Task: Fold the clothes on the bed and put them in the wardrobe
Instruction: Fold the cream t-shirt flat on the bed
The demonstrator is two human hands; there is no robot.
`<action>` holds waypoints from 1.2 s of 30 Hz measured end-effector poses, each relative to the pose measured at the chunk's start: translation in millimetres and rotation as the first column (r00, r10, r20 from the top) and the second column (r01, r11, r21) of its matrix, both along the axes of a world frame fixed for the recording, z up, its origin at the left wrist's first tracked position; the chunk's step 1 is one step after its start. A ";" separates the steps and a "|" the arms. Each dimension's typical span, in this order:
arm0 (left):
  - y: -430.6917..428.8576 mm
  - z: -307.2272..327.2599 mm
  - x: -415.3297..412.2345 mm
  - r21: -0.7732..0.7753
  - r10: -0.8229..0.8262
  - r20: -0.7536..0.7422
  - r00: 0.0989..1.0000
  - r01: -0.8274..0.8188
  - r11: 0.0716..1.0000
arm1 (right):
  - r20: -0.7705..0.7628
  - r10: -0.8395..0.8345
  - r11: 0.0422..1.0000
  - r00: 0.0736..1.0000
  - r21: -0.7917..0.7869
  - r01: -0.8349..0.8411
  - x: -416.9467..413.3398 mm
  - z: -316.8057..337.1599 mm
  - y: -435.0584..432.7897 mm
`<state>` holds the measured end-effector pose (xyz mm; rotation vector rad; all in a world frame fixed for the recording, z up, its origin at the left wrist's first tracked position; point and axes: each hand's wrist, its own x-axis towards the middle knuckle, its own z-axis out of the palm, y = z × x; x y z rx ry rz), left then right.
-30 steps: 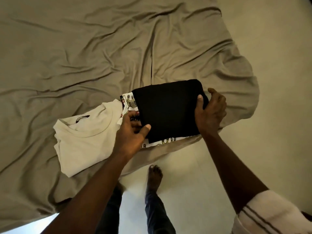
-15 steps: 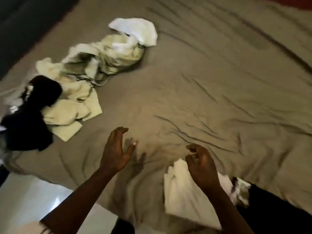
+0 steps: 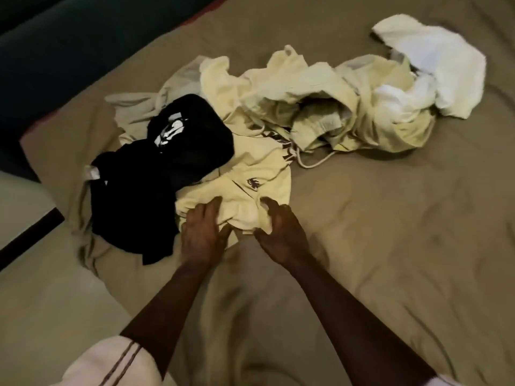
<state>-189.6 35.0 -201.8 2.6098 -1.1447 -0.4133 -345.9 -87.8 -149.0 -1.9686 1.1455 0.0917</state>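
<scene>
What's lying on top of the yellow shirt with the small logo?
The black garment covers the yellow shirt's left part; the left hand touches and the right hand grips its near edge. How far it runs beneath is hidden.

cream shirt (image 3: 250,188), black garment (image 3: 156,174), tan bedsheet (image 3: 390,218)

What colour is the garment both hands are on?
Pale yellow cloth garment with a small dark logo; head view.
</scene>
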 end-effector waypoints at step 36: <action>-31.1 567.3 -255.8 -0.496 -0.413 -0.822 0.392 -0.138 0.857 | 0.486 -0.209 0.976 0.849 0.046 0.214 -280.3 527.3 59.1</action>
